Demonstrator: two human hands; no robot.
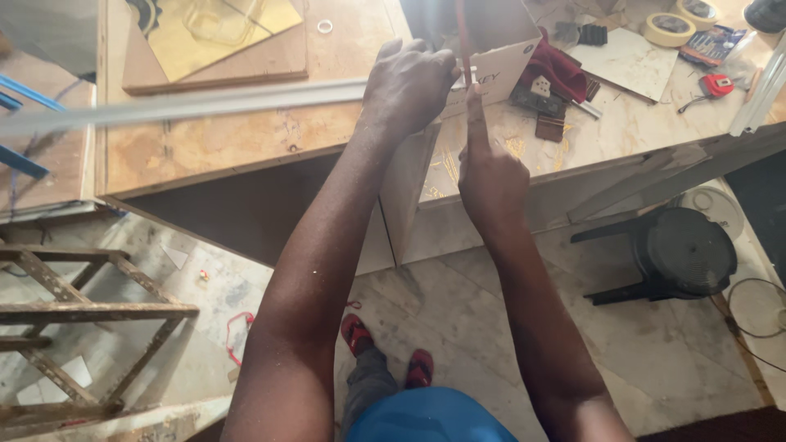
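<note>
My left hand [407, 82] is closed over a long grey metal strip [188, 102] that runs left across the wooden workbench [246, 147]. My right hand [490, 176] is just to its right, fist closed with the index finger stretched up along a thin red tool [463, 37]. That tool stands against the strip's end, beside a white cardboard box [503, 65]. Whether the right hand's closed fingers grip the tool's handle is hard to see.
A yellow sheet [205, 33] on a board lies at the back left. Tape rolls [667, 29], a red cloth [561, 69], a tape measure [716, 84] and small parts sit at the right. A black stool [679, 254] stands on the floor right, a wooden frame [74, 311] left.
</note>
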